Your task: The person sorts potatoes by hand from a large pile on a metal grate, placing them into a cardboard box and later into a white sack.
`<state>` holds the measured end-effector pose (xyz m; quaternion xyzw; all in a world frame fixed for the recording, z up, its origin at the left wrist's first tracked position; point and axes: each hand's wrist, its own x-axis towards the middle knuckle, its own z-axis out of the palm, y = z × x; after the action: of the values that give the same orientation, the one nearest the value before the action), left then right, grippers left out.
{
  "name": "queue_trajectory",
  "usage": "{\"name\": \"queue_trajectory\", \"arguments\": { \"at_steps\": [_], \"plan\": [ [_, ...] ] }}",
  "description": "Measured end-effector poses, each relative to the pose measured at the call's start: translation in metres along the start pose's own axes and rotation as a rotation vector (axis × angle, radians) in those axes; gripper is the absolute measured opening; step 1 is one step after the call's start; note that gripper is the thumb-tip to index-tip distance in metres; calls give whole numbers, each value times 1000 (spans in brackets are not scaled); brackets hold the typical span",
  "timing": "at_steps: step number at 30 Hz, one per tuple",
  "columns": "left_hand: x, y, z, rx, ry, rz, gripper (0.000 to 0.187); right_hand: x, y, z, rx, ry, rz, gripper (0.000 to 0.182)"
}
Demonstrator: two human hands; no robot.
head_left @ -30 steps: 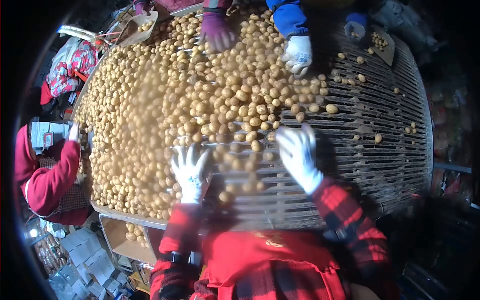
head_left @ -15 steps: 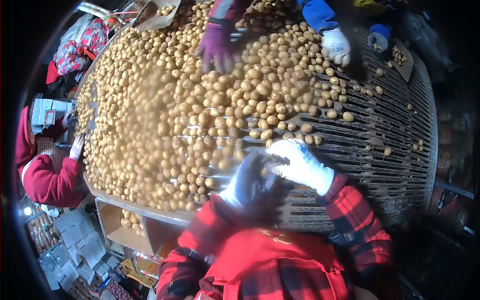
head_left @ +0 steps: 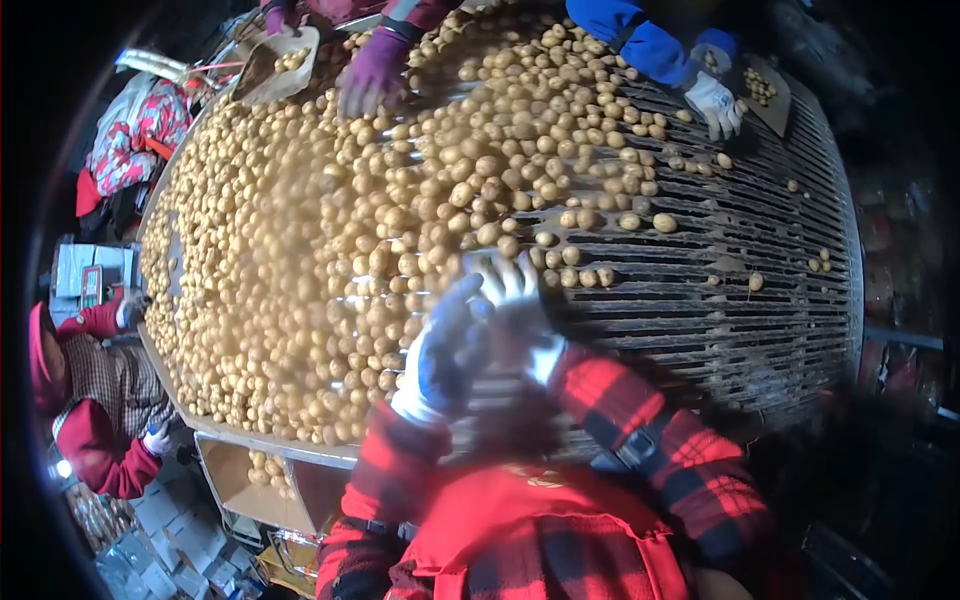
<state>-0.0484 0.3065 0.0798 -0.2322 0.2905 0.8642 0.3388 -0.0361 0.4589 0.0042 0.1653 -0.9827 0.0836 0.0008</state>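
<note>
Many small round potatoes (head_left: 300, 240) cover the left and middle of a slatted table (head_left: 720, 330). My left hand (head_left: 447, 355), in a grey and white glove, is over the near edge of the pile, smeared by motion; whether it holds anything cannot be made out. Close on its right, my right hand (head_left: 515, 305) has its gloved fingers spread, palm partly showing, beside the nearest potatoes, and nothing shows in it. The two hands almost overlap in the view.
Across the table are a co-worker's purple glove (head_left: 373, 75) and another's white glove (head_left: 715, 105). A co-worker in dark red (head_left: 100, 440) is at the left. A wooden box (head_left: 240, 485) with potatoes sits below the near left edge. Scoops (head_left: 262, 78) lie at the far side.
My hands have moved left and forward, and my right hand's fingers have spread. The purple glove has moved left. The co-worker at the left has drawn one hand back from the table edge.
</note>
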Motion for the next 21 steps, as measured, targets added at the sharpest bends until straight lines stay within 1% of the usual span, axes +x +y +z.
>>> {"name": "queue_trajectory", "arguments": {
  "at_steps": [1, 2, 4, 5, 6, 7, 8, 9, 10, 12, 13, 14, 15, 16, 17, 18, 19, 20, 21],
  "plan": [
    [-2, 3, -2, 27, 24, -1, 38, -14, -6, 2, 44, -48, -80, 63],
    [-1, 1, -14, -15, 1, 32, 40, -23, -7, 10, 87, -97, -162, 57],
    [-10, -1, -17, -17, -46, 42, 43, -53, 12, 85, 132, 140, -178, 52],
    [-13, -3, -30, -34, -236, 54, 50, -44, 22, 24, 93, 213, -113, 47],
    [-12, -12, -39, -35, -234, 52, 50, -22, 42, -42, 54, 287, -50, 43],
    [-9, -22, -49, 103, -168, 95, 52, -12, 84, -24, 315, 290, 139, 40],
    [-8, -26, -52, 241, -102, 140, 55, -6, 117, -37, -49, 417, 214, 44],
    [-13, -21, -41, -119, -60, -68, 58, -3, 157, -25, -304, 480, 250, 49],
    [-9, -25, -45, -120, -28, -109, 56, -17, 187, -5, -240, 445, 268, 52],
    [-10, -33, -62, 90, -235, 42, 51, -41, 191, -16, -95, 369, 191, 54],
    [-18, -25, -53, 20, -231, 4, 46, -55, 188, -24, -112, 319, 189, 50],
    [-20, -21, -48, -14, -124, -25, 45, -74, 180, -32, -126, 260, 192, 47],
    [-17, -21, -53, -19, -111, -30, 46, -83, 178, -43, -286, 225, 117, 40],
    [-15, -22, -57, -20, -95, -41, 46, -82, 177, -49, -212, 171, 131, 32],
    [-10, -23, -50, -15, 25, -88, 47, -70, 168, -61, -197, 252, 120, 35],
    [-5, -27, -45, 71, 16, -87, 46, -49, 159, -71, -184, 341, 110, 37],
    [5, -34, -49, 226, -165, -36, 46, -28, 157, -72, -172, 396, 43, 37],
    [13, -42, -54, 383, -344, 15, 46, -12, 165, -57, -165, 391, 2, 49],
    [8, -44, -41, 744, -241, 47, 44, -3, 171, -32, -170, 351, 59, 56]
  ]
}}
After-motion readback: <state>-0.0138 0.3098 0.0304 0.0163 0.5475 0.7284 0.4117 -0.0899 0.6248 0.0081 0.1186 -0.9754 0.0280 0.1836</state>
